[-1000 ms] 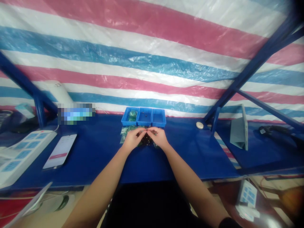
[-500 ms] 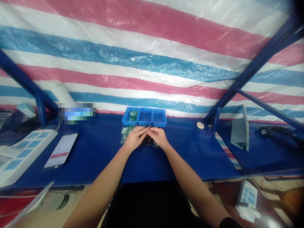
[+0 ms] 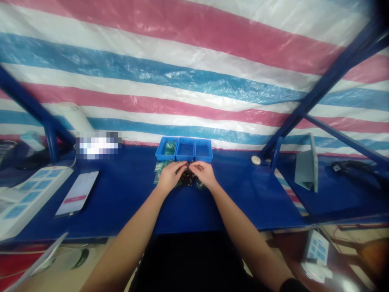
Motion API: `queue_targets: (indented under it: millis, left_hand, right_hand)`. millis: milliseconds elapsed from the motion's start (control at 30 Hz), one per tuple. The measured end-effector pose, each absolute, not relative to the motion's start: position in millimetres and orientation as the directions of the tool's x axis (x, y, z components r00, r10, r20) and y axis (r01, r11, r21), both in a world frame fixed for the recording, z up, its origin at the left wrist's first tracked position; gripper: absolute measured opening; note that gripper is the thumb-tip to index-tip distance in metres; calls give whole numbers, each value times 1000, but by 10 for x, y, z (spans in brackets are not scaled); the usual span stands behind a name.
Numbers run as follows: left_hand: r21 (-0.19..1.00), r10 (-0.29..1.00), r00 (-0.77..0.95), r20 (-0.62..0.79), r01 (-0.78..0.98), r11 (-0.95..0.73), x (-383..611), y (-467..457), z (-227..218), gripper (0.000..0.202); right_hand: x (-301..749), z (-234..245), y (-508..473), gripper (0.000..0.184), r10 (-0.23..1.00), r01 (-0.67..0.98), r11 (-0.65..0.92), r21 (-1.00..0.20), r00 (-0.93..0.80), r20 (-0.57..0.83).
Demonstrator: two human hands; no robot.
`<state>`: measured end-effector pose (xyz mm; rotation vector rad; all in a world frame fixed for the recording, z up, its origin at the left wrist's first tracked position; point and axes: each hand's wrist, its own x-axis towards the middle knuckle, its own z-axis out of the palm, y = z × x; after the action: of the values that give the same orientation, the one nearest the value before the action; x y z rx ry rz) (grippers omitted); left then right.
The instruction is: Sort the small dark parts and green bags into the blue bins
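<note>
Between your two hands, a heap of small dark parts [image 3: 189, 178] with paler flecks lay on the blue table [image 3: 243, 198]. Your hands partly covered it, so its long axis could not be made out; the single parts were too small to count or to show which way they pointed. Your left hand [image 3: 170, 175] reached in from one side and your right hand [image 3: 206, 175] from the other, fingertips near each other above the heap's far edge. Thumb and fingers were bent close on each; whether they pinched a part could not be told.

Green pieces [image 3: 161, 166] lay beside and partly under your left hand, their number unclear. Just beyond both hands stood three blue bins in a side-by-side row. The left bin [image 3: 165, 157] held green pieces, the middle bin [image 3: 184, 158] had a few tiny dark specks, and the right bin [image 3: 204, 157] showed its blue floor.

Well left of your left hand lay one phone [image 3: 75, 194], then one white power strip [image 3: 57, 178]. Right of your right hand sat one pale round disc [image 3: 255, 160].
</note>
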<state>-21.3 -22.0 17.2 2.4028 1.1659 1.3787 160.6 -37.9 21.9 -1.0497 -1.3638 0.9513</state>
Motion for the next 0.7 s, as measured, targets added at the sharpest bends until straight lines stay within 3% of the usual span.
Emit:
queue_targets:
  millis: [300, 467, 567, 700]
  left_hand:
    - [507, 726, 219, 651, 587, -631, -215, -216, 179, 21]
    - [557, 770, 208, 604, 581, -593, -213, -233, 181, 23]
    - [578, 789, 204, 579, 580, -574, -216, -240, 176, 24]
    - [593, 809, 210, 548, 585, -553, -217, -250, 174, 26]
  right_hand:
    - [1620, 244, -355, 24, 974, 5, 223, -975, 39, 223]
    - [1712, 220, -276, 34, 958, -44, 150, -988, 253, 134]
    - [1820, 191, -209, 40, 867, 120, 131, -984, 468, 173]
    - [1944, 186, -130, 41, 821, 436, 54, -898, 493, 288]
